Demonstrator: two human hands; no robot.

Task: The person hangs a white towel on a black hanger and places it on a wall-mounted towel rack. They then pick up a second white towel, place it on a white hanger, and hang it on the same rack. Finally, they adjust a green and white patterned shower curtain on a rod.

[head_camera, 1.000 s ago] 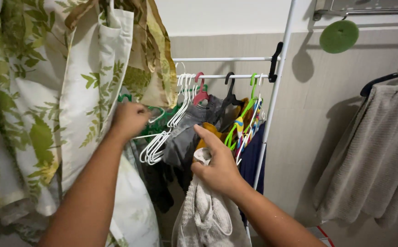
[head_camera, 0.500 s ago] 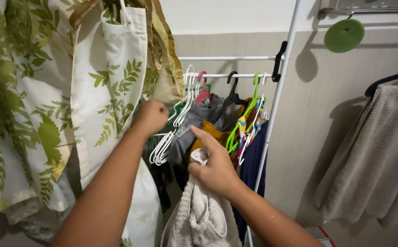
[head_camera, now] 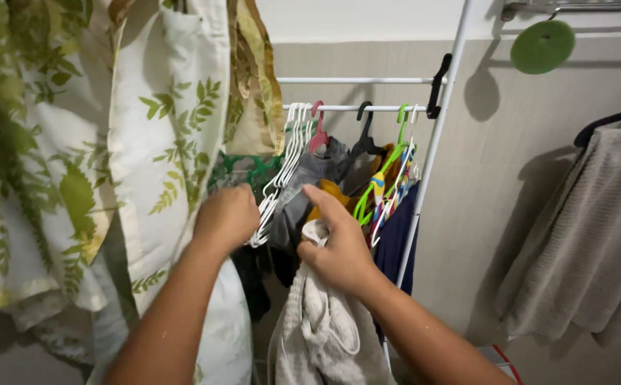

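Observation:
My left hand (head_camera: 226, 217) is closed on the lower ends of a bunch of white plastic hangers (head_camera: 282, 171) that hang from the rail (head_camera: 367, 108) of a white clothes rack. My right hand (head_camera: 339, 249) grips the top of a pale grey knitted garment (head_camera: 321, 335) that hangs down below it, fingers pointing toward the hangers. Behind my hands, grey, dark and mustard clothes (head_camera: 325, 182) hang on red, black and green hangers.
Leaf-printed white fabric (head_camera: 96, 178) hangs at the left, close to my left arm. The rack's upright white pole (head_camera: 432, 164) stands right of the clothes. A beige towel (head_camera: 596, 242) hangs at the far right, a green round disc (head_camera: 542, 46) on the wall above.
My left hand has moved right and down from the leafy fabric's edge to the white hangers and closed on them. My right hand still holds the garment.

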